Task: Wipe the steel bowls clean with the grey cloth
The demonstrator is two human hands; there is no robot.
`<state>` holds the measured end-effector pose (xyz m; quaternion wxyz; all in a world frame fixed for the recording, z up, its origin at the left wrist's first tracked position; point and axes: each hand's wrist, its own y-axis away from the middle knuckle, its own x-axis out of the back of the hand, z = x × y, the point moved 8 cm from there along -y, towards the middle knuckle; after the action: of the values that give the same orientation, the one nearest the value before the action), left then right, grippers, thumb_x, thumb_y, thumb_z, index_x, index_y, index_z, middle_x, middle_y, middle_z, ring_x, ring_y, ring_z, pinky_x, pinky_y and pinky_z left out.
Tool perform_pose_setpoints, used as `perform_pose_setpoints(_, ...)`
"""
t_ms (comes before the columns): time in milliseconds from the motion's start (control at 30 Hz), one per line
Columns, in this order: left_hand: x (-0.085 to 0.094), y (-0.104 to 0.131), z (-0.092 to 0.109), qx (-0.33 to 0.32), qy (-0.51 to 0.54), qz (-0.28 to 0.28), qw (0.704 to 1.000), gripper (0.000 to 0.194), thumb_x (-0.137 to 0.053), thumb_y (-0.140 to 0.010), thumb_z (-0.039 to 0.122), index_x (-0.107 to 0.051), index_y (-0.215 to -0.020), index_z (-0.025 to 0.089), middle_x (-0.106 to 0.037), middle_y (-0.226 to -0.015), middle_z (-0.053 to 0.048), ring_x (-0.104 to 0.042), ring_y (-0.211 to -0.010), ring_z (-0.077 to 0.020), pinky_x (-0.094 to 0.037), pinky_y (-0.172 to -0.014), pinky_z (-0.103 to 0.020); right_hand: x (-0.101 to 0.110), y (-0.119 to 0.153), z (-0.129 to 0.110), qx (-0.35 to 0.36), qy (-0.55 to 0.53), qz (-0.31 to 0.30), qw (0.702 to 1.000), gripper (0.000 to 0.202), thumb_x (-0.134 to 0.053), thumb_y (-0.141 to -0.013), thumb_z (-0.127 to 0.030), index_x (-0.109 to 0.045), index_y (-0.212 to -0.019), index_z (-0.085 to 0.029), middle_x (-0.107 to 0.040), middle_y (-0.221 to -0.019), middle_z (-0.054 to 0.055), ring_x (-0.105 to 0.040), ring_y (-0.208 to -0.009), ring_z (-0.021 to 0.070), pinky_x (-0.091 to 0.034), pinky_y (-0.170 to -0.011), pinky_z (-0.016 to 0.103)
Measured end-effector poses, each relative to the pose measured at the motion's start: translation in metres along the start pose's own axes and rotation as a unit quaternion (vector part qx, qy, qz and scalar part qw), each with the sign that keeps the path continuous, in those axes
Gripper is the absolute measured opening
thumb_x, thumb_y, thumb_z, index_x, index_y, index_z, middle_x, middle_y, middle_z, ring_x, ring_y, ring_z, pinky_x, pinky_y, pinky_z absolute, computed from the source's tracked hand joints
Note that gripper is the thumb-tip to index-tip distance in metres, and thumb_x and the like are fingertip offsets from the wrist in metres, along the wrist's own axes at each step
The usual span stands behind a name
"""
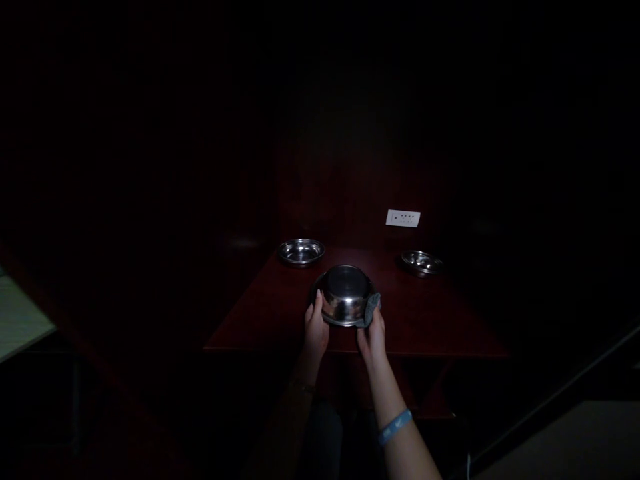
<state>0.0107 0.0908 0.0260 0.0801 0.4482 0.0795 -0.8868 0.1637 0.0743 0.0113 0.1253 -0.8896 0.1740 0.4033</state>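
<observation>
— Where's the steel bowl?

— Upside down between both hands, above the near edge of the dark red table.

— Their grip?

— Left hand cups its left rim; right hand presses a grey cloth against its right side.

The upturned steel bowl sits near the front edge of the counter, with the left hand and right hand closing off its near side. Left of the bowl the counter lies bare to its edge; right of it likewise. Behind it to the left stands a steel dish, behind to the right another dish, with an open lane between them.
</observation>
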Motion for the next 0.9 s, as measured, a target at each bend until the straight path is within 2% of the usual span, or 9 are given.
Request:
perform_pose_setpoints(233,0.002,0.003,0.003,0.005,-0.015,0.01,1.0,0.025,-0.065,-0.091,0.04,-0.075,-0.102,0.019,-0.074,-0.116,-0.008,-0.065,-0.117,-0.0212,-0.043,-0.112,-0.04,0.01,-0.006,0.009,-0.006,-0.003,0.02,1.0,0.032,-0.062,-0.088,-0.041,-0.069,-0.111,-0.02,-0.075,-0.11,0.003,-0.07,-0.1,0.0163,-0.051,-0.102,0.036)
perform_pose_setpoints(400,0.001,0.002,0.002,0.005,-0.018,-0.001,1.0,0.024,-0.067,-0.089,0.037,-0.075,-0.101,0.017,-0.074,-0.117,-0.009,-0.063,-0.12,-0.0217,-0.04,-0.114,-0.04,0.009,-0.008,0.009,0.0,-0.008,-0.003,1.0,0.032,-0.057,-0.091,-0.04,-0.067,-0.115,-0.022,-0.072,-0.118,0.004,-0.069,-0.104,0.0163,-0.051,-0.104,0.038)
perform_pose_setpoints(600,0.0,0.004,-0.002,0.018,-0.023,-0.008,1.0,0.027,-0.066,-0.088,0.033,-0.072,-0.11,0.017,-0.07,-0.126,-0.011,-0.059,-0.127,-0.0236,-0.036,-0.117,-0.042,0.01,-0.008,0.006,0.023,0.006,-0.005,1.0,0.034,-0.054,-0.091,-0.041,-0.066,-0.117,-0.022,-0.07,-0.125,0.006,-0.068,-0.109,0.0184,-0.048,-0.107,0.043)
perform_pose_setpoints(733,-0.009,0.008,-0.002,0.026,-0.029,-0.038,0.999,0.033,-0.071,-0.085,0.029,-0.071,-0.115,0.017,-0.069,-0.127,-0.011,-0.057,-0.129,-0.0245,-0.035,-0.117,-0.041,0.01,-0.009,0.005,0.023,0.003,-0.006,1.0,0.033,-0.054,-0.091,-0.041,-0.065,-0.117,-0.024,-0.069,-0.126,0.005,-0.067,-0.112,0.0174,-0.047,-0.108,0.041)
perform_pose_setpoints(900,-0.02,0.011,0.003,0.006,-0.053,-0.089,0.995,0.052,-0.079,-0.077,0.027,-0.065,-0.126,0.019,-0.068,-0.13,-0.009,-0.055,-0.131,-0.0245,-0.034,-0.118,-0.041,0.013,-0.01,0.006,0.02,-0.008,0.007,1.0,0.035,-0.053,-0.092,-0.041,-0.065,-0.119,-0.022,-0.069,-0.127,0.005,-0.065,-0.117,0.0176,-0.046,-0.11,0.041)
